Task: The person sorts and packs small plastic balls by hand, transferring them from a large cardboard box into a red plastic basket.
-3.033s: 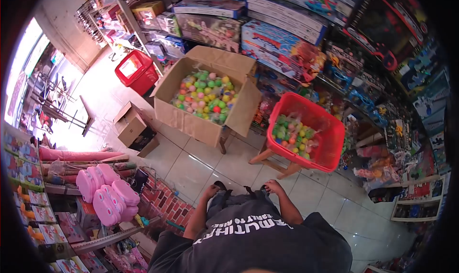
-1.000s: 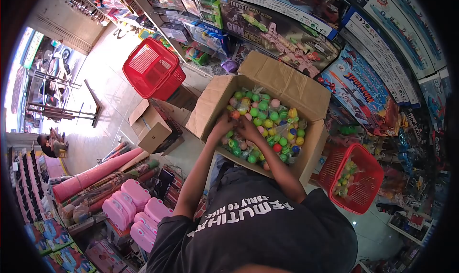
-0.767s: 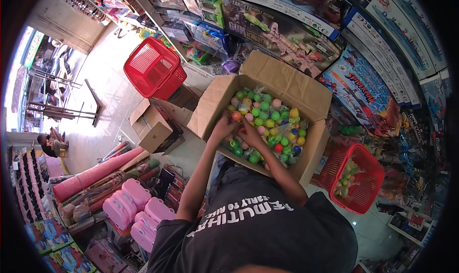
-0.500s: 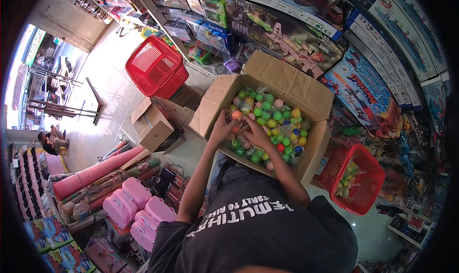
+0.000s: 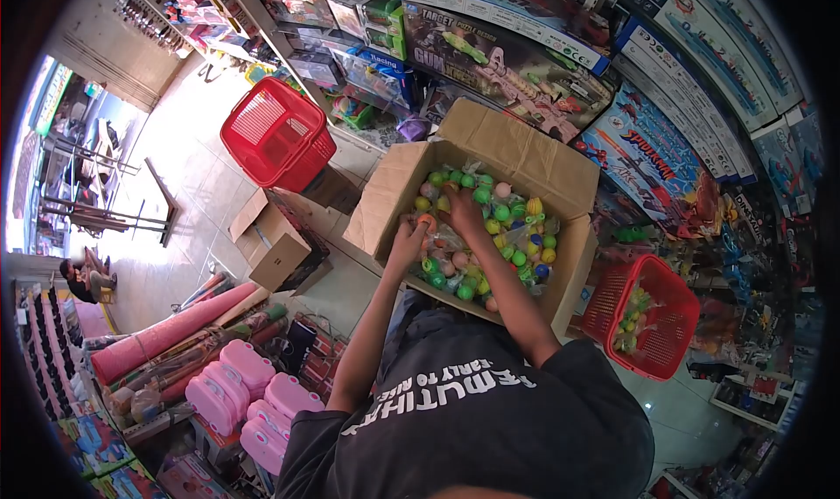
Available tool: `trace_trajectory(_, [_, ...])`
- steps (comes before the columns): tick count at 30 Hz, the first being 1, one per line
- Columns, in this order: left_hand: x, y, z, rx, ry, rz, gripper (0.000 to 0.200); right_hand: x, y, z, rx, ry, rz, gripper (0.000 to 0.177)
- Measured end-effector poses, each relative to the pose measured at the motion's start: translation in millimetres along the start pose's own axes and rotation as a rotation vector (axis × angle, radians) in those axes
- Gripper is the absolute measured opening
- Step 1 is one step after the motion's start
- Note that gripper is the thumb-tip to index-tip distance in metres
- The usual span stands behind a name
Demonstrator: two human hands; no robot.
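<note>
A cardboard box (image 5: 573,276) with its flaps open holds many small coloured balls (image 5: 501,212), green, yellow, orange, pink and blue, some in clear plastic bags. At the box's left side my left hand (image 5: 408,242) is closed around an orange ball (image 5: 426,222). My right hand (image 5: 464,210) reaches over the balls toward the far left part of the box. Its fingers are curled down among the balls, and what they grip, if anything, is hidden.
A red basket (image 5: 293,153) stands beyond a smaller open carton (image 5: 273,252) on the left. Another red basket (image 5: 665,324) with bagged balls stands on the right. Boxed toys (image 5: 507,66) line the far shelf. Pink cases (image 5: 232,381) and a pink roll (image 5: 166,337) lie lower left. A person (image 5: 87,280) sits far left.
My right hand has moved away from my left hand, farther into the box toward its far side. My left hand stays near the left wall with the orange ball.
</note>
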State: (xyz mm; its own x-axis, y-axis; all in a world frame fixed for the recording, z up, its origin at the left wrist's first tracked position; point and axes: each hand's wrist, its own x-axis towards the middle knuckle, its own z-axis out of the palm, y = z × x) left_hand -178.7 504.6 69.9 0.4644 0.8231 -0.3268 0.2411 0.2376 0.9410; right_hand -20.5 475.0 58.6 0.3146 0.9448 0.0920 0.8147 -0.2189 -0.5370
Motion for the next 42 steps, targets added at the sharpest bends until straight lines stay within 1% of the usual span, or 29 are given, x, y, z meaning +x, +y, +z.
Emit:
trace_trajectory(2, [-2,5,3,-0.026,0.016,0.014,0.034,-1,1,0,0.086,0.038,0.081,0.041])
trace_trajectory(3, [-4,9,5,-0.052,0.034,0.021,0.034,-1,9,4,0.079,0.044,0.088,0.041])
trace_trajectory(4, [-4,9,3,-0.055,0.021,0.024,0.034,1,20,8,0.15,0.039,0.034,0.035])
trace_trajectory(5, [-3,10,0,-0.054,-0.05,-0.004,0.034,2,30,13,0.221,0.035,-0.019,0.028])
trace_trajectory(6, [-2,13,-1,-0.054,-0.121,-0.03,0.034,1,28,8,0.211,0.044,-0.013,0.028])
trace_trajectory(8, [-4,15,0,-0.096,-0.128,-0.031,0.033,-6,22,1,0.335,0.032,0.05,0.02])
trace_trajectory(9, [-5,14,0,-0.135,-0.122,-0.038,0.033,-9,19,-1,0.327,0.039,0.058,0.02])
trace_trajectory(10, [-4,13,-1,-0.138,-0.133,-0.035,0.033,-11,17,-3,0.478,0.037,0.104,0.019])
trace_trajectory(11, [-4,11,-2,-0.21,-0.133,-0.038,0.033,-13,15,-5,0.632,0.035,0.15,0.018])
trace_trajectory(12, [-3,9,-2,-0.28,-0.133,-0.042,0.033,-16,10,-10,0.627,0.043,0.157,0.018])
trace_trajectory(13, [-3,14,-3,-0.279,-0.145,-0.041,0.033,-18,4,-18,0.625,0.099,0.117,0.016])
trace_trajectory(14, [-4,17,-3,-0.384,-0.144,-0.1,0.034,-21,-3,-26,0.621,0.156,0.078,0.015])
trace_trajectory(15, [-7,21,-4,-0.487,-0.143,-0.163,0.034,-26,-8,-32,0.619,0.166,0.09,0.015])
trace_trajectory(16, [-12,27,-5,-0.479,-0.158,-0.17,0.034,-33,-13,-37,0.682,0.167,0.118,0.014])
trace_trajectory(18, [-14,37,-5,-0.614,-0.25,-0.315,0.035,-45,-22,-53,0.741,0.19,0.155,0.013])
trace_trajectory(19, [-13,36,-4,-0.605,-0.272,-0.32,0.035,-53,-28,-64,0.807,0.199,0.189,0.012])
trace_trajectory(20, [-13,34,-2,-0.612,-0.3,-0.255,0.035,-61,-33,-73,0.871,0.21,0.224,0.01])
trace_trajectory(21, [-14,32,1,-0.622,-0.329,-0.193,0.034,-69,-33,-80,0.862,0.23,0.243,0.01])
trace_trajectory(22, [-17,36,5,-0.67,-0.375,-0.209,0.035,-79,-32,-86,0.869,0.252,0.264,0.01])
trace_trajectory(24, [-20,26,16,-0.654,-0.401,-0.233,0.036,-102,-33,-97,0.873,0.293,0.309,0.009])
trace_trajectory(26, [-15,7,32,-0.656,-0.391,-0.275,0.034,-118,-32,-111,0.887,0.35,0.284,0.01])
trace_trajectory(27, [-23,19,39,-0.644,-0.419,-0.279,0.034,-127,-30,-118,0.891,0.382,0.269,0.01])
trace_trajectory(29, [-43,54,52,-0.7,-0.658,-0.376,0.031,-148,-23,-131,0.834,0.428,0.251,0.01])
trace_trajectory(31, [-51,50,73,-0.707,-0.674,-0.392,0.029,-168,-26,-150,0.742,0.39,0.195,0.01])
trace_trajectory(33, [-62,50,90,-0.714,-0.686,-0.406,0.028,-186,-29,-161,0.715,0.43,0.218,0.009])
trace_trajectory(35, [-78,53,109,-0.736,-0.774,-0.421,0.029,-208,-16,-165,0.704,0.388,0.252,0.012])
trace_trajectory(36, [-86,54,116,-0.7,-0.848,-0.431,0.029,-218,-13,-167,0.686,0.414,0.277,0.012])
trace_trajectory(39, [-113,57,147,-0.699,-0.928,-0.458,0.031,-248,2,-173,0.709,0.507,0.292,0.013])
trace_trajectory(42, [-137,42,183,-0.722,-0.943,-0.416,0.036,-283,15,-191,0.651,0.582,0.359,0.013])
